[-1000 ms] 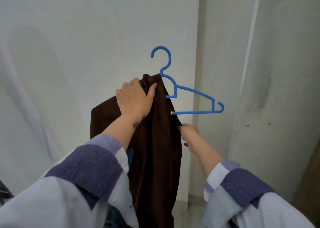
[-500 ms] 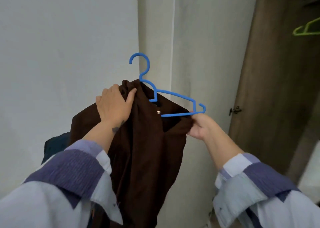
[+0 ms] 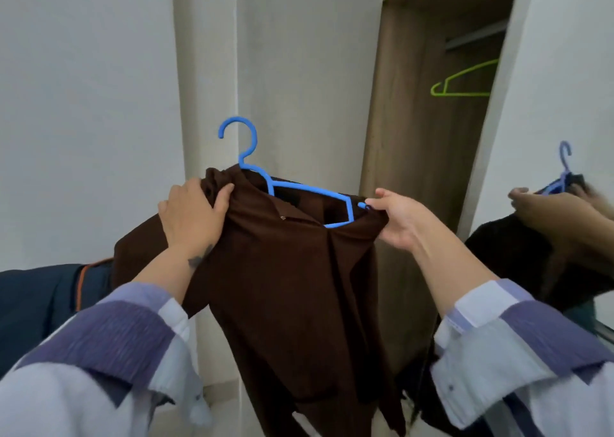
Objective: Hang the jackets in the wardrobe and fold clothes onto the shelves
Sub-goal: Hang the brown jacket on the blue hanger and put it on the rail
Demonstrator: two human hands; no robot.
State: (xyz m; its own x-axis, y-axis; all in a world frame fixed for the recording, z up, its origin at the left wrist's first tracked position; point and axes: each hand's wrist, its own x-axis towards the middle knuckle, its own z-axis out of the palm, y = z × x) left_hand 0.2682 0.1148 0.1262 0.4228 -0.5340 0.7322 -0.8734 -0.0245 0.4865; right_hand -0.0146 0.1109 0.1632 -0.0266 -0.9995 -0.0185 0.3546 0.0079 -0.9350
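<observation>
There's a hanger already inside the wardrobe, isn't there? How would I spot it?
Look into the open wooden wardrobe on the right. Below its dark rail, high up, hangs the green hanger. It is bare and lime green, unlike the blue hanger carrying the brown jacket.

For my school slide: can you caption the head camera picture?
Both hands, left and right, stretch a brown jacket over a blue hanger beside the wardrobe.

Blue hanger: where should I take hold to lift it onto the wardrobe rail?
Probably the neck of the blue hanger, just under its hook, coming from the left. The hook stands bare above the brown jacket, while both shoulders are draped. The left hand sits nearest.
</observation>
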